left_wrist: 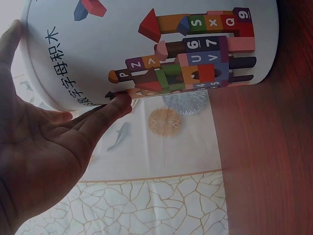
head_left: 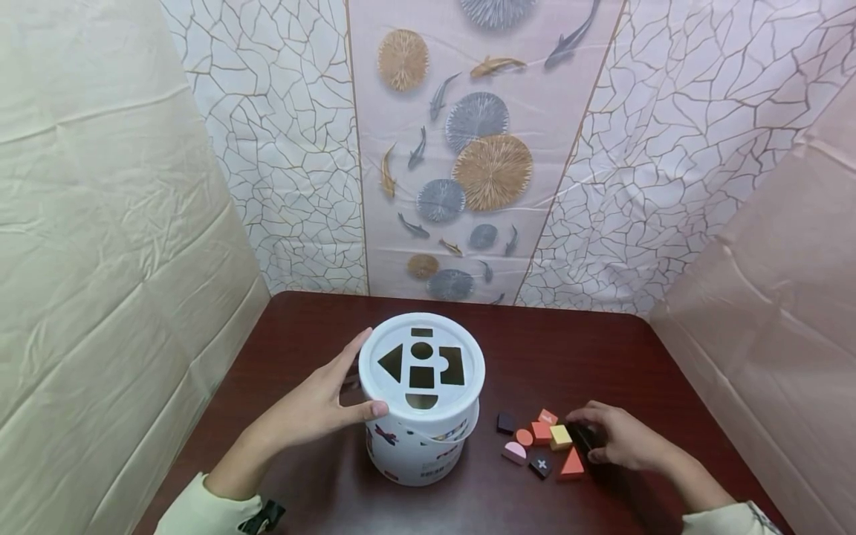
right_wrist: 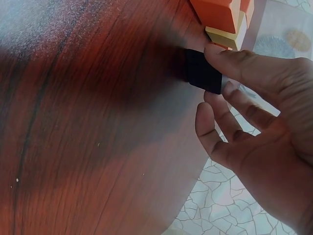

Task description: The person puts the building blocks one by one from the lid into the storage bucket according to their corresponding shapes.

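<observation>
A white bucket (head_left: 421, 446) stands on the table, its lid (head_left: 368, 364) cut with shaped holes. My left hand (head_left: 321, 405) rests against the bucket's left side, thumb and fingers spread near the rim; the left wrist view shows the hand (left_wrist: 49, 147) touching the printed wall (left_wrist: 171, 44). At the right, my right hand (head_left: 622, 435) pinches a black block (head_left: 584, 440) at the edge of the block group. In the right wrist view the black block (right_wrist: 203, 71) is between thumb and fingers of the hand (right_wrist: 264, 127), beside a yellow block (right_wrist: 227, 36) and an orange one (right_wrist: 217, 14).
Between bucket and right hand lie a red triangle (head_left: 571, 466), a yellow block (head_left: 560, 437), a pink half-round (head_left: 514, 452), a dark block with a plus (head_left: 540, 465), another dark block (head_left: 505, 423) and several orange-red pieces (head_left: 541, 432). The bucket's handle (head_left: 471, 427) hangs down. Patterned cloth (head_left: 301, 148) surrounds the table (head_left: 568, 349).
</observation>
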`<state>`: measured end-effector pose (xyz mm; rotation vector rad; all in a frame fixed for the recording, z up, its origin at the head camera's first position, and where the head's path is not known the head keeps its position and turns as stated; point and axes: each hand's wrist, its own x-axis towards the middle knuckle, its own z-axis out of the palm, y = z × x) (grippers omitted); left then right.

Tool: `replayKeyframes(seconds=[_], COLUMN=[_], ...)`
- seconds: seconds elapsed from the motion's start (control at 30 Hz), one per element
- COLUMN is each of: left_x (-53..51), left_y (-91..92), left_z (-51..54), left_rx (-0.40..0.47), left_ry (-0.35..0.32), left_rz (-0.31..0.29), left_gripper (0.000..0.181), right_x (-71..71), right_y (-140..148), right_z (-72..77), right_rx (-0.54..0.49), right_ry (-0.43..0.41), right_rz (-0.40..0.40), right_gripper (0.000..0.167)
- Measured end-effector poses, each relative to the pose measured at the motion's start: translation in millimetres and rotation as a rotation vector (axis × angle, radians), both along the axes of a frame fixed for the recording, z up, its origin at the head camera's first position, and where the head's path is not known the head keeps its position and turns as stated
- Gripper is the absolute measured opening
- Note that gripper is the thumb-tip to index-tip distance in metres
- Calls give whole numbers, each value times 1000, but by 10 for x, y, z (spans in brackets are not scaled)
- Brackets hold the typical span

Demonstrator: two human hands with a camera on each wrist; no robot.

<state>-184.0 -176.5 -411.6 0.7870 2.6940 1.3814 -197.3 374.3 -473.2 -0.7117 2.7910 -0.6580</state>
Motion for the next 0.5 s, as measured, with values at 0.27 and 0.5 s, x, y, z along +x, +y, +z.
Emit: replayKeyframes(seconds=[0.27,0.5], left_x=[5,9], left_y=[2,0], left_z=[3,2], left_rx=[1,8], left_ry=[-5,-8], left_rz=[0,-4], left_gripper=[117,117], right_x=[-6,-6], right_y=[8,25], right_z=[-21,33], right_rx=[-26,6], right_ry=[-48,36], right_rz=[-24,-38], right_gripper=[60,59])
